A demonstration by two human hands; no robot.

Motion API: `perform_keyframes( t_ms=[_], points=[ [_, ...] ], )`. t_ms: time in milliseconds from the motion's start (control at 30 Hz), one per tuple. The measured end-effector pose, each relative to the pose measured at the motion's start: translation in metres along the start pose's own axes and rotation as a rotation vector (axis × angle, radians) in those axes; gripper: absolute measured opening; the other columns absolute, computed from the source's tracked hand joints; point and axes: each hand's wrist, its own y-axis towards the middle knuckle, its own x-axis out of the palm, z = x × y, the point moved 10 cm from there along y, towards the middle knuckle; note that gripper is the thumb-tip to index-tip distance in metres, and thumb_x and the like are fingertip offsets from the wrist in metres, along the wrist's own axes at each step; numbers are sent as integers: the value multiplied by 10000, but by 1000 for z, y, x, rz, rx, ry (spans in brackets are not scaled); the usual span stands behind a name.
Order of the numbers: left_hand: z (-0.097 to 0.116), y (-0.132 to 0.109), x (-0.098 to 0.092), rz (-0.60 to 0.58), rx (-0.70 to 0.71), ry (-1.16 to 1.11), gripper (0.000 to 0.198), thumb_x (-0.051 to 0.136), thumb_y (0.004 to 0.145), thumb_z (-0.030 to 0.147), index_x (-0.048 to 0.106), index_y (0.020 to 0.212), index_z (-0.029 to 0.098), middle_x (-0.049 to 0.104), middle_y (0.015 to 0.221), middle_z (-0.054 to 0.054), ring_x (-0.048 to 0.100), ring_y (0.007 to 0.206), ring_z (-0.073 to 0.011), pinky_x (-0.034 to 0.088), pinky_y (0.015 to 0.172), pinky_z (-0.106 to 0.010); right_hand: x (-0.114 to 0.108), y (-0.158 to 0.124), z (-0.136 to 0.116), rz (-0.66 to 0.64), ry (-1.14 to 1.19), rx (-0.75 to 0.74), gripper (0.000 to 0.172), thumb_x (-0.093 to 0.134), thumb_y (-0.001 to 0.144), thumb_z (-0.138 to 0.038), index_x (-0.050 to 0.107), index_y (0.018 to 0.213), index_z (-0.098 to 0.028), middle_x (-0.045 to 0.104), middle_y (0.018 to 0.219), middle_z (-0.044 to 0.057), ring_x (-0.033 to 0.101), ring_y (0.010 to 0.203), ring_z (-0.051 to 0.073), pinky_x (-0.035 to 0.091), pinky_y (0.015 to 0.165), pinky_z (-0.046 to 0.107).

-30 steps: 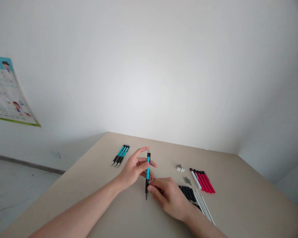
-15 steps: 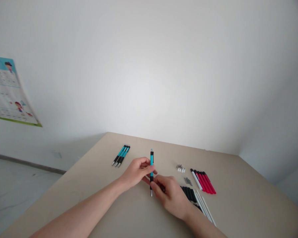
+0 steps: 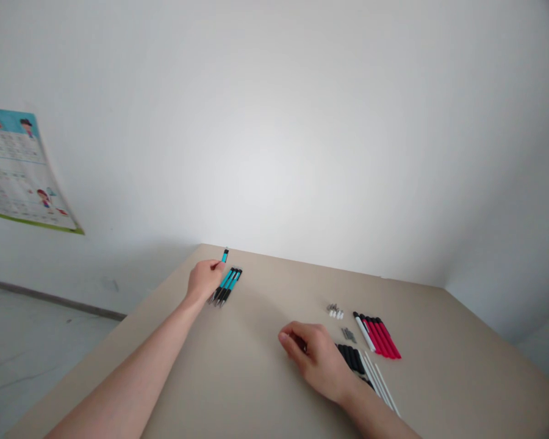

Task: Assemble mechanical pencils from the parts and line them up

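My left hand (image 3: 204, 278) is closed around a teal and black pen (image 3: 225, 255), whose top end sticks out above my fingers. It sits at the far left of the beige table (image 3: 256, 390), right beside three finished teal pens (image 3: 225, 286) lying side by side. My right hand (image 3: 318, 360) rests on the table near the middle with its fingers curled; I see nothing in it. Just to its right lie black grips (image 3: 350, 358) and white refill tubes (image 3: 379, 383).
Red pen barrels (image 3: 379, 336) lie in a row at the right, with small white caps (image 3: 335, 313) and grey metal tips (image 3: 346, 333) near them. A white wall rises behind the table. A poster (image 3: 13, 174) hangs on the left wall.
My left hand has carried the teal pen away from my right hand, to the far left beside the three pens. My right hand let go of it and stayed in place.
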Motion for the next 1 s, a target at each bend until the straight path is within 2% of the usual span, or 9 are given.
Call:
perform_keyframes(
  t_ms=[100,300,433,533,800,1000],
  points=[
    [-15,8,-9,26,-27,170,247,518,793,297,721,772,159,701,746,-112,636,753,-284,391,591,-286,0,0,0,4,-5,-8,305,422,932,-348,617,781,-169,603,655,4,502,576,111,347,553,209],
    [-21,8,-1,-12,-6,340,239,518,803,292,737,819,197,721,848,-118,651,806,-277,420,640,-289,-2,0,-4,3,-20,-16,305,419,932,-336,613,768,-167,603,652,5,507,580,112,349,561,212],
    [-22,8,4,-20,12,394,261,501,820,297,730,894,198,716,933,-125,646,875,-292,432,675,-308,-4,-1,-5,1,-37,-20,302,420,932,-324,610,757,-166,599,649,-1,504,581,106,344,565,211],
    [-23,9,7,-19,20,422,263,507,822,313,727,916,204,716,947,-112,648,888,-274,438,685,-292,-4,-1,-4,0,-53,-26,303,421,932,-319,608,751,-165,597,649,-3,498,580,102,335,566,211],
    [-23,6,14,-21,19,483,230,533,803,339,736,802,230,727,865,-81,661,824,-243,440,636,-260,-2,-2,-1,-2,-77,-35,315,415,935,-321,602,734,-166,592,643,-1,488,577,102,313,559,211],
    [-19,5,16,-46,26,482,217,546,799,320,740,861,245,730,894,-59,665,840,-228,444,642,-246,-1,-2,0,-6,-95,-35,324,412,935,-323,592,717,-165,570,625,-9,468,564,98,304,556,211]
  ],
)
